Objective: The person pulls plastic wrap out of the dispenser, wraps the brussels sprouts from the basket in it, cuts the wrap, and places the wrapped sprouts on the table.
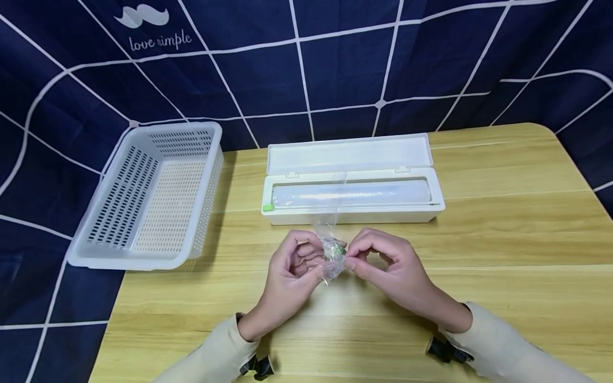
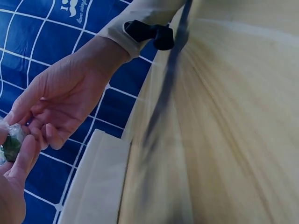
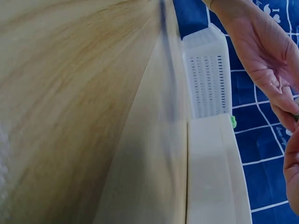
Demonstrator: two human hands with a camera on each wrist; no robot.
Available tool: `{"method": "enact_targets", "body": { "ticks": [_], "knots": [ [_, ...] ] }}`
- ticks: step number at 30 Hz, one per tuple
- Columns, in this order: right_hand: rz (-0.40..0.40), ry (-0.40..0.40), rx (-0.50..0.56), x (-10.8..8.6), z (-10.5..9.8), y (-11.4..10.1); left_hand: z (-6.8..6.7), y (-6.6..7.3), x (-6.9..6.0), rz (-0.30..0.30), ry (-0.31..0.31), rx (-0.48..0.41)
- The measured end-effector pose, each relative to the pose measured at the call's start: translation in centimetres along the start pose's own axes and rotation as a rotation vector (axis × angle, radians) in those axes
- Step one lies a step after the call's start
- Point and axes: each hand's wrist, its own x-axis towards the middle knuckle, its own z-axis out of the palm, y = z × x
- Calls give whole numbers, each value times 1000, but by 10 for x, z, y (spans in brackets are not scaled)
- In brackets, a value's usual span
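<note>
Between both hands, above the wooden table, is a small green item wrapped in clear cling film [image 1: 334, 250]; its kind is hidden by the wrap. My left hand [image 1: 293, 276] holds the bundle from the left, thumb in front and fingers curled behind. From the other side, my right hand [image 1: 390, 266] pinches the film's edge between thumb and fingertips. The left wrist view shows the green bundle [image 2: 12, 144] at its left edge. Just beyond the hands, a white cling film box [image 1: 354, 217] lies with its lid raised and a film roll [image 1: 354, 194] inside. Clear film stretches from the box towards the bundle.
A white perforated plastic basket [image 1: 203, 213] stands at the table's left edge. A small green piece [image 1: 268, 207] sits at the box's left end. Dark blue cloth with white lines [image 1: 268, 69] hangs behind the wooden table [image 1: 517, 223].
</note>
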Motion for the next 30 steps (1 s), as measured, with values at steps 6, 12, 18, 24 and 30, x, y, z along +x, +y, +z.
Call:
{"method": "enact_targets", "body": {
  "ticks": [6, 12, 18, 24, 30],
  "knots": [
    [-19, 24, -10, -2, 2, 2, 2, 0, 3, 6, -20, -6],
    [-82, 32, -58, -2, 2, 4, 1, -4, 4, 27, 1, 37],
    [-188, 24, -79, 2, 3, 6, 0, -3, 0, 10, 45, 44],
    [-218, 50, -84, 5, 6, 6, 1, -3, 0, 9, 18, 59],
    [-204, 74, -94, 5, 7, 5, 0, 0, 0, -1, -52, 74]
  ]
}}
